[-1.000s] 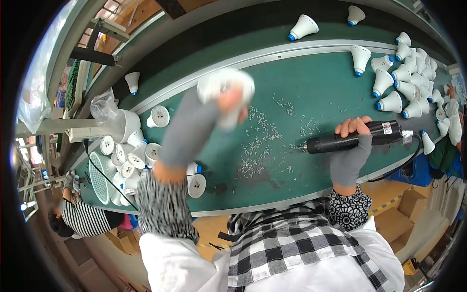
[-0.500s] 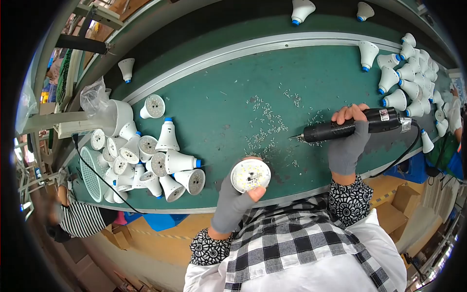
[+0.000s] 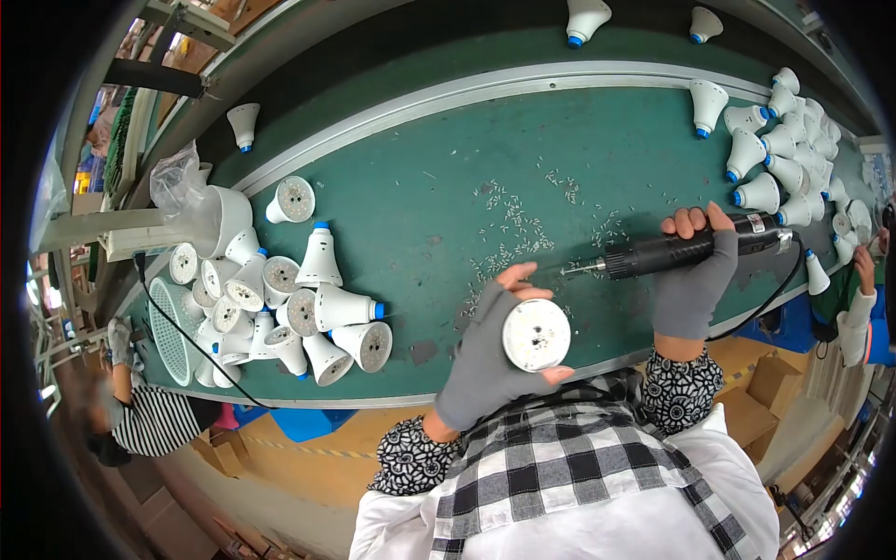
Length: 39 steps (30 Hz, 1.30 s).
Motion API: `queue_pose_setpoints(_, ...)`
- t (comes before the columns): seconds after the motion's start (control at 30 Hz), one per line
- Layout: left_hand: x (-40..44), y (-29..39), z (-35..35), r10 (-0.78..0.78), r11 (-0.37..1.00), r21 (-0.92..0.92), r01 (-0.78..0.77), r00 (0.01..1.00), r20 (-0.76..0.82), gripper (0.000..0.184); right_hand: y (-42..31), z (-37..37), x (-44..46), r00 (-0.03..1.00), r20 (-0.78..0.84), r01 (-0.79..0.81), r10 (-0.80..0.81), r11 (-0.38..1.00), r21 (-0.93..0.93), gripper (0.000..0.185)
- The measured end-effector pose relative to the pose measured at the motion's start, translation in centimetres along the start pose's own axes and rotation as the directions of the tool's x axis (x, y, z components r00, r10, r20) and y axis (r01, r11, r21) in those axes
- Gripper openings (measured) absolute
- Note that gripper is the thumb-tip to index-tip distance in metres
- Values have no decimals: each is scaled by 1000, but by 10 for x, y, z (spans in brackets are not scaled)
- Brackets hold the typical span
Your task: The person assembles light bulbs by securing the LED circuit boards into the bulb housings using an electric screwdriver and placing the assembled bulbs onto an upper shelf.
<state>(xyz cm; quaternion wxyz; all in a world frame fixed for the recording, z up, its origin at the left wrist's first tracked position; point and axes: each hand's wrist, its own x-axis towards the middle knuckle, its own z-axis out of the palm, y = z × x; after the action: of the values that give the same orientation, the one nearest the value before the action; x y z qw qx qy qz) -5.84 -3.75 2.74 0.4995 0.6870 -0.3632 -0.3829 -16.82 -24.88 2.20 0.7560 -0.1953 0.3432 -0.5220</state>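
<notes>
My left hand (image 3: 490, 359), in a grey fingerless glove, is wrapped around an LED light bulb (image 3: 536, 338). The bulb's round face, with its LED board, points up at me; the rest of its body is hidden. My right hand (image 3: 698, 271), gloved alike, grips a black electric screwdriver (image 3: 658, 254) from which a cord leads off right. The tip points left, above and slightly right of the bulb, apart from it. Beyond my left hand, many tiny screws (image 3: 513, 233) lie scattered on the green work surface (image 3: 401, 196).
Bulbs (image 3: 322, 257) without covers crowd the left, by a pale green basket (image 3: 170, 327) and a plastic bag (image 3: 177, 187). More white bulbs (image 3: 789, 168) are heaped at the right. A metal rail (image 3: 448, 86) borders the back strip. Other people (image 3: 168, 420) are at both sides.
My left hand has moved right with the bulb, closer below the screwdriver tip. My right hand and the screwdriver have shifted slightly right. Bulbs on the back strip have shifted slightly.
</notes>
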Motion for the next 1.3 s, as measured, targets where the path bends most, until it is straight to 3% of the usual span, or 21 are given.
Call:
queue_pose_setpoints(0.07, 2, -3, 9, 91, 995, 47, -91, 996, -2, 71, -6, -1, 0, 998, -29, -56, 58, 996, 66, 13)
queue_pose_setpoints(0.3, 6, 1, 16, 175, 978, 107, -179, 983, 50, 74, -12, 6, -6, 991, -17, -131, 134, 983, 127, 13)
queue_pose_setpoints(0.4, 5, 5, 17, 166, 982, 90, -167, 986, 21, 73, -11, 5, -6, 989, -12, -147, 150, 980, 135, 13)
queue_pose_setpoints(0.7, -1, -3, 16, 206, 937, 296, -185, 978, -40, 75, -9, 13, -14, 992, 52, -118, 113, 985, 129, 12)
queue_pose_setpoints(1.1, -2, 2, 11, 145, 985, 93, -148, 989, 34, 74, -8, 15, -13, 985, 39, -173, 169, 978, 117, 12)
queue_pose_setpoints(1.3, -5, -1, 15, 150, 973, 180, -148, 989, -3, 77, -9, 14, -15, 984, 79, -168, 159, 978, 127, 12)
